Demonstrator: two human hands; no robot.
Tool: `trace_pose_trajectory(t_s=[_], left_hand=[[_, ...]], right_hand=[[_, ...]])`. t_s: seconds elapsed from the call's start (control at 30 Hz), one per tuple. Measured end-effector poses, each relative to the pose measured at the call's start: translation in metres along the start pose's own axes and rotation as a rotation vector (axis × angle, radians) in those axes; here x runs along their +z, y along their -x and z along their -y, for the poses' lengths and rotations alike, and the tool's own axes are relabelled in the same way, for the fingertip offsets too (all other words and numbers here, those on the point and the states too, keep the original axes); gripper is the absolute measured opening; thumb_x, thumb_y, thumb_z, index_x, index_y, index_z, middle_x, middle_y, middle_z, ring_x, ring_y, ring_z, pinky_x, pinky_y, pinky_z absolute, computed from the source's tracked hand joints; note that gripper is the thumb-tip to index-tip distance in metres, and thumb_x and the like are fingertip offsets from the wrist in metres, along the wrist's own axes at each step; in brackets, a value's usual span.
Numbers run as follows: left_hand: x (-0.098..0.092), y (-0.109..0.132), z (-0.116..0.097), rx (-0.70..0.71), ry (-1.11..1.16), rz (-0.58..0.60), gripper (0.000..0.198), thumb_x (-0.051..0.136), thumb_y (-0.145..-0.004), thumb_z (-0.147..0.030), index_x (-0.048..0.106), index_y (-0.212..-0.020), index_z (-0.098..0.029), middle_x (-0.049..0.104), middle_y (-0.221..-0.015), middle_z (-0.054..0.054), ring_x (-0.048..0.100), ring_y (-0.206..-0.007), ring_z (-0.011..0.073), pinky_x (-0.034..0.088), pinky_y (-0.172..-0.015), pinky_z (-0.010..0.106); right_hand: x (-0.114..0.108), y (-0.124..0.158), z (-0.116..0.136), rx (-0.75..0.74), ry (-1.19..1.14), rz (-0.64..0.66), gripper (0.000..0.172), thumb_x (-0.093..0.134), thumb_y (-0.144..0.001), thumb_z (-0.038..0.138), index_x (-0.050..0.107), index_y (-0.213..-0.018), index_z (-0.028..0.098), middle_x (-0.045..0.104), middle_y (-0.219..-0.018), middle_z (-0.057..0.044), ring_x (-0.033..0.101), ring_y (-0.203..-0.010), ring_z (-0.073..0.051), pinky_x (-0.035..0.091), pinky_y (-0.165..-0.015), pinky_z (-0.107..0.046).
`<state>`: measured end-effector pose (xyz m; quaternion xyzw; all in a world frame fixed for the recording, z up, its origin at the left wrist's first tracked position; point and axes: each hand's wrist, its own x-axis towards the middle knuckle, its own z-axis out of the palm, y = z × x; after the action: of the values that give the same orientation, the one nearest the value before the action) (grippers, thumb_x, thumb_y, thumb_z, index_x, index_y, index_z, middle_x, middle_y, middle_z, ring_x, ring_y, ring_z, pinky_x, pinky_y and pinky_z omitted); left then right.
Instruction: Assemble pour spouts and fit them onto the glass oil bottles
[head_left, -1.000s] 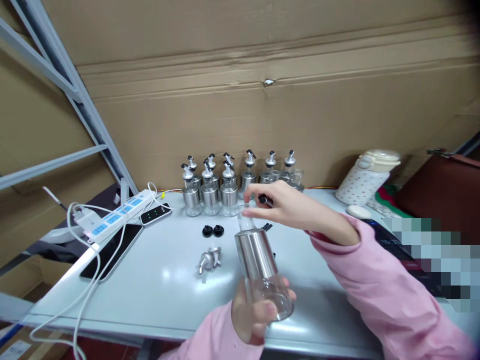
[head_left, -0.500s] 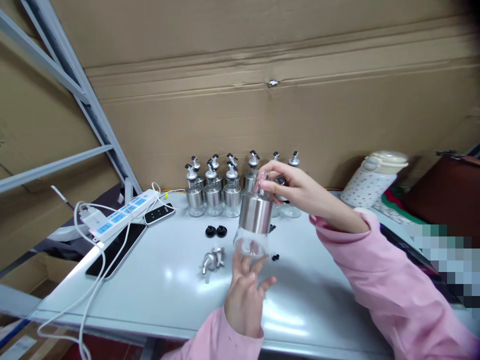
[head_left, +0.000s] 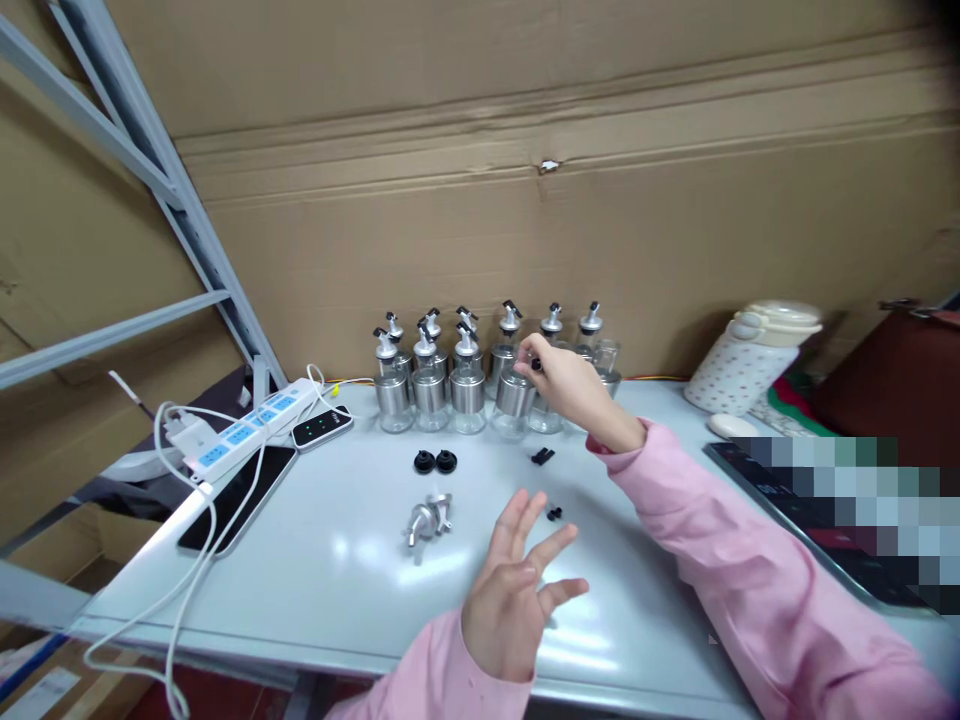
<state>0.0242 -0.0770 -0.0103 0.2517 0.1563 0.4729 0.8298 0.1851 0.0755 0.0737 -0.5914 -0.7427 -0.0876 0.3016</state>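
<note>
Bottle [head_left: 515, 394] stands roughly upright, in line with the front row of bottles [head_left: 430, 393] and right of them; can't tell if its base sits fully on the table [head_left: 360, 600]. Right hand [head_left: 568, 380] nearly closed, fingers curled on the neck; a small black piece [head_left: 536, 365] shows among them. Left hand [head_left: 516, 605] wide open, fingers spread, nothing in it, above the near table. Risks, my reading: glass packed close, so a sideways nudge could knock or tip a neighbour. Black piece could drop if fingers loosen. Left fingers near loose black bits [head_left: 555, 514]; a low sweep could scatter them.
</note>
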Motion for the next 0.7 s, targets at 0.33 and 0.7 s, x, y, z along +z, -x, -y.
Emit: trace_pose_trajectory(t_s=[0.33, 0.7], left_hand=[[-0.002, -0.001, 0.001, 0.016, 0.019, 0.0, 0.053, 0.058, -0.067, -0.02, 0.053, -0.119, -0.026, 0.028, -0.143, 0.006, 0.033, -0.126, 0.0325, 0.042, -0.085, 0.039], [-0.001, -0.003, 0.001, 0.075, 0.131, -0.076, 0.048, 0.059, -0.069, -0.025, 0.054, -0.117, -0.026, 0.033, -0.14, 0.007, 0.041, -0.12, 0.0313, 0.046, -0.081, 0.037]], right_hand=[[0.026, -0.005, -0.013, -0.018, -0.144, -0.044, 0.018, 0.044, -0.083, 0.025, 0.043, -0.1, 0.018, 0.062, -0.093, -0.01, 0.059, -0.069, -0.021, 0.041, -0.063, -0.031], [-0.02, 0.01, 0.037, -0.023, -0.485, -0.212, 0.019, 0.039, -0.083, 0.019, 0.044, -0.101, 0.018, 0.054, -0.101, -0.011, 0.057, -0.092, -0.021, 0.044, -0.081, -0.036]])
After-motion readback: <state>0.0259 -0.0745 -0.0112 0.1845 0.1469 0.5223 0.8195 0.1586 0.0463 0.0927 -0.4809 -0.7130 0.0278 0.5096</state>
